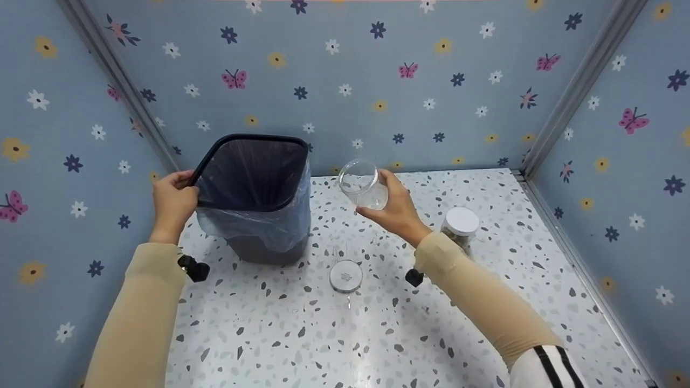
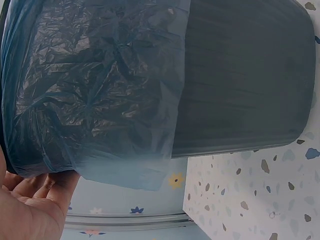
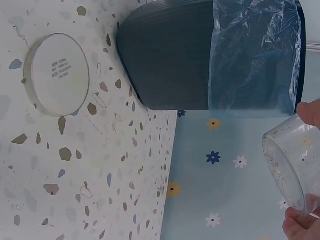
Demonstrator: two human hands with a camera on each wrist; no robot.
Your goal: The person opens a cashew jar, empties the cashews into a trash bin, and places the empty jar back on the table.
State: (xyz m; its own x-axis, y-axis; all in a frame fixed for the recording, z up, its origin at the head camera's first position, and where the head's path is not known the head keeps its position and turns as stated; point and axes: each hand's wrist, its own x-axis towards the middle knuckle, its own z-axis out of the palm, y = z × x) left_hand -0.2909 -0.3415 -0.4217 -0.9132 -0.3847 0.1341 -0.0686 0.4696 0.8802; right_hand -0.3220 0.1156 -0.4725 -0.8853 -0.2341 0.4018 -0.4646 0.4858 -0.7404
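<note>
My left hand (image 1: pixel 175 203) grips the black rim at the left side of a dark grey trash bin (image 2: pixel 245 75). A translucent blue bin liner (image 2: pixel 105 90) is folded over the bin's rim and hangs down outside it. To the right of the bin, my right hand (image 1: pixel 400 211) holds a clear jar (image 1: pixel 373 195) above the table, thumb and fingers on opposite sides. The jar has no lid, and its mouth tilts up and to the left in the head view. A few small bits cling to the jar's bottom in the right wrist view.
A round white lid (image 1: pixel 346 276) lies on the speckled table (image 1: pixel 302 345) in front of the bin. Partly behind my right forearm stands a second jar (image 1: pixel 459 223), white-capped with dark contents. Flower-patterned walls (image 1: pixel 377 54) enclose the table at the back and sides.
</note>
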